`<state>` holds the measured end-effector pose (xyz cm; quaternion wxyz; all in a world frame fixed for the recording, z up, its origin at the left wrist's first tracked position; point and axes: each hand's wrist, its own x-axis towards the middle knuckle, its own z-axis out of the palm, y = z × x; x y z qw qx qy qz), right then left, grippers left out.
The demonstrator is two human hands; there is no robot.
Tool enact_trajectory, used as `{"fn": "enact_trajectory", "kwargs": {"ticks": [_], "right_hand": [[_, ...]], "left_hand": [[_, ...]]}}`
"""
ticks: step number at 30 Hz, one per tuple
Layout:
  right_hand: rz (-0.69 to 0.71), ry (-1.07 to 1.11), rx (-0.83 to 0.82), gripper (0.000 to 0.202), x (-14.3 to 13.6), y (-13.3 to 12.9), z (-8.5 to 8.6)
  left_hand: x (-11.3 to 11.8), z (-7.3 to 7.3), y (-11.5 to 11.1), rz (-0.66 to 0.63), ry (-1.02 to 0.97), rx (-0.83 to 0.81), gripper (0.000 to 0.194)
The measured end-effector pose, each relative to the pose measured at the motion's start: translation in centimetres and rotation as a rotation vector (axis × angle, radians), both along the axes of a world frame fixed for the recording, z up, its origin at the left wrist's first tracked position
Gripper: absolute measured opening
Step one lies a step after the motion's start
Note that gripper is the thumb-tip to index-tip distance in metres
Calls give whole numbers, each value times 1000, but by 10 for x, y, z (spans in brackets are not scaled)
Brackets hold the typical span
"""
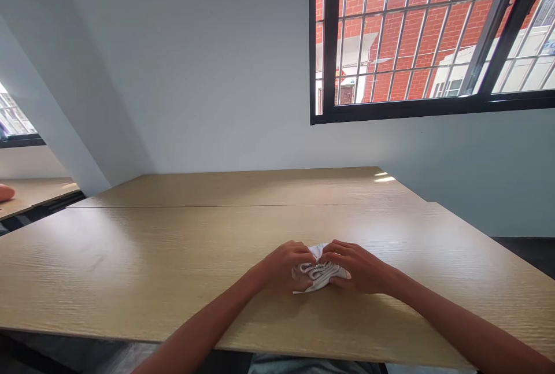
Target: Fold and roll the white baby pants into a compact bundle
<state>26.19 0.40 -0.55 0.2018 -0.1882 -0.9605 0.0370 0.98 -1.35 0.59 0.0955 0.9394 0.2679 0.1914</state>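
Note:
A small white cloth (321,273), folded or rolled into layers with a ribbed-looking edge, lies on the wooden table near its front. My left hand (291,266) grips its left side, fingers curled over the top and thumb low in front. From the right, my right hand (352,264) holds the other side, its fingers bent over the upper edge and its thumb underneath at the front. The fingertips of both hands almost meet above the cloth. Parts of the cloth are hidden under the fingers, and its exact kind cannot be made out.
The pale wooden table (182,252) has a seam across it and reaches back to a grey-white wall (225,73). A barred window (416,33) is at upper right. At far left, an orange object (6,192) rests on another table (41,190).

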Motion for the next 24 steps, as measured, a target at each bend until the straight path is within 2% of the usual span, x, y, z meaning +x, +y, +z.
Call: {"fn": "enact_trajectory", "kwargs": {"ticks": [6,11,16,20,24], "right_hand": [[2,-22,-8,41,1,0,-1],[2,-41,-6,46,2,0,0],[-8,-58,-3,56,1,-3,3],[-11,-56,-19,48,1,-4,3],[-24,-67,3,47,1,-3,2]], "left_hand": [[2,-3,-1,68,-22,22,21],[2,-10,2,85,-47,83,28],[3,-15,4,150,-93,182,18],[7,-20,3,143,-90,286,14],[9,-17,1,182,-37,270,16]]}}
